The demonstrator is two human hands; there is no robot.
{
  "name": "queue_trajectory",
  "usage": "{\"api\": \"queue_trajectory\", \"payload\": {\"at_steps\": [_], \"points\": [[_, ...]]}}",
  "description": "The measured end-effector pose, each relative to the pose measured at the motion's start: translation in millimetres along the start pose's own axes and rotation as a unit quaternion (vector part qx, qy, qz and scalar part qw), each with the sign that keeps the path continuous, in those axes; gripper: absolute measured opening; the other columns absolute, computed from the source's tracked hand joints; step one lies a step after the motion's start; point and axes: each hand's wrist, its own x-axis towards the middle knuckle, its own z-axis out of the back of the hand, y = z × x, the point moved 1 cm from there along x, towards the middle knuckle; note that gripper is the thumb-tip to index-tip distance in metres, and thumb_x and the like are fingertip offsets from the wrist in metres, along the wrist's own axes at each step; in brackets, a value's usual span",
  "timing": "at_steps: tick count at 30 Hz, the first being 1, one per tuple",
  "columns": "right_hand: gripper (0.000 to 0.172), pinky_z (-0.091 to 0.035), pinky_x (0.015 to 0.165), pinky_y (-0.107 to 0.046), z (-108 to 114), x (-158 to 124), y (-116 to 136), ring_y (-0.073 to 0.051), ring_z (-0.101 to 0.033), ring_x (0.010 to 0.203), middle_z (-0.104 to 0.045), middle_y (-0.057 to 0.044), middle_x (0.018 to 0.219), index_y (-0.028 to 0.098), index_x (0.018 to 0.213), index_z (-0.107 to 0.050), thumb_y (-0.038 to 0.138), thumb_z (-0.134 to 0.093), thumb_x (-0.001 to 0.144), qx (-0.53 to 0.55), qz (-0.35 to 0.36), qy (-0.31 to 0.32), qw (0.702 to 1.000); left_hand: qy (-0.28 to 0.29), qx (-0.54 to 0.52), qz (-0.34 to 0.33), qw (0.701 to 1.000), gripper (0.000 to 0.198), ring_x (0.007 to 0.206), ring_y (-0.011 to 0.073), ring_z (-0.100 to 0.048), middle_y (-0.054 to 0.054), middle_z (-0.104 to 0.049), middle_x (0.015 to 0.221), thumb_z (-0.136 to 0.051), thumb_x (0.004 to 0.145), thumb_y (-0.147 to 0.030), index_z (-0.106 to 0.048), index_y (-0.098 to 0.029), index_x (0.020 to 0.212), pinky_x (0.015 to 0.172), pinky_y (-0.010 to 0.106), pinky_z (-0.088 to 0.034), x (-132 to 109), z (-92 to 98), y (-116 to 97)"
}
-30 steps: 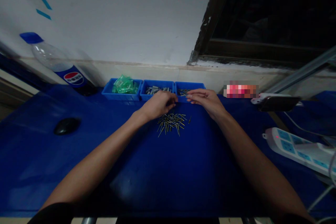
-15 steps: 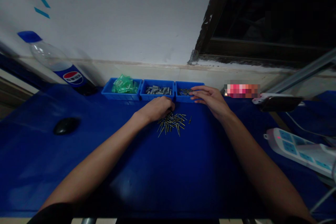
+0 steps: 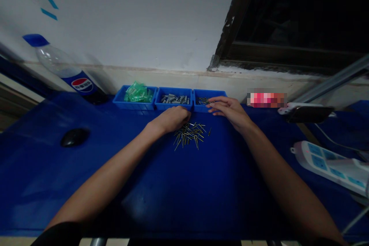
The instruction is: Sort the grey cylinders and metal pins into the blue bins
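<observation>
My left hand [image 3: 176, 118] is closed at the upper left edge of a pile of thin metal pins [image 3: 190, 134]; what its fingertips hold, if anything, is hidden. One pin [image 3: 209, 132] lies apart on the right. My right hand [image 3: 227, 110] hovers over the front right of the right blue bin [image 3: 211, 93], fingers apart, with thin metal pieces [image 3: 202, 101] below its fingertips. The middle blue bin [image 3: 173, 107] holds small grey cylinders [image 3: 174, 99]. In the left blue bin [image 3: 134, 105] are green plastic bags [image 3: 138, 92].
A cola bottle [image 3: 83, 84] stands at the back left, with a black mouse [image 3: 75, 137] in front of it on the blue table [image 3: 173, 192]. On the right are a phone [image 3: 311, 114] and a white power strip [image 3: 331, 167].
The view has shifted slightly. Both hands stay in nearly the same places, with only small finger movements.
</observation>
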Motion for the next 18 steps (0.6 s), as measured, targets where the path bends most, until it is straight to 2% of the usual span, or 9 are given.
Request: {"api": "queue_trajectory", "payload": {"at_steps": [7, 12, 18], "points": [[0.025, -0.062, 0.085, -0.044, -1.2, -1.0, -2.1, -0.025, -0.077, 0.092, -0.083, -0.006, 0.102, 0.029, 0.102, -0.078, 0.04, -0.08, 0.08, -0.005, -0.006, 0.023, 1.0, -0.002, 0.002, 0.001, 1.0, 0.021, 0.078, 0.0181, -0.065, 0.011, -0.073, 0.098, -0.049, 0.099, -0.013, -0.069, -0.015, 0.092, 0.07, 0.031, -0.045, -0.2, -6.3, 6.1], [0.02, -0.062, 0.08, -0.043, -4.3, -0.9, -4.9, -0.025, -0.077, 0.087, -0.083, -0.007, 0.094, 0.028, 0.098, -0.08, 0.037, -0.079, 0.08, -0.046, -0.006, 0.064, 0.997, -0.023, -0.053, -0.008, 0.998, 0.017, 0.071, 0.0157, -0.062, 0.007, -0.071, 0.084, -0.051, 0.097, -0.012, -0.068, -0.015, 0.094, 0.068, 0.03, -0.043, -1.5, 2.4, 4.3], [0.022, -0.061, 0.079, -0.045, -11.8, -1.4, -6.8, -0.026, -0.077, 0.082, -0.082, -0.006, 0.086, 0.027, 0.094, -0.081, 0.035, -0.082, 0.074, -0.057, -0.01, 0.127, 0.99, -0.13, -0.164, -0.066, 0.976, 0.012, 0.072, 0.0143, -0.064, 0.003, -0.071, 0.082, -0.058, 0.09, -0.012, -0.066, -0.015, 0.099, 0.068, 0.028, -0.045, 2.0, 11.9, -2.8]]}}
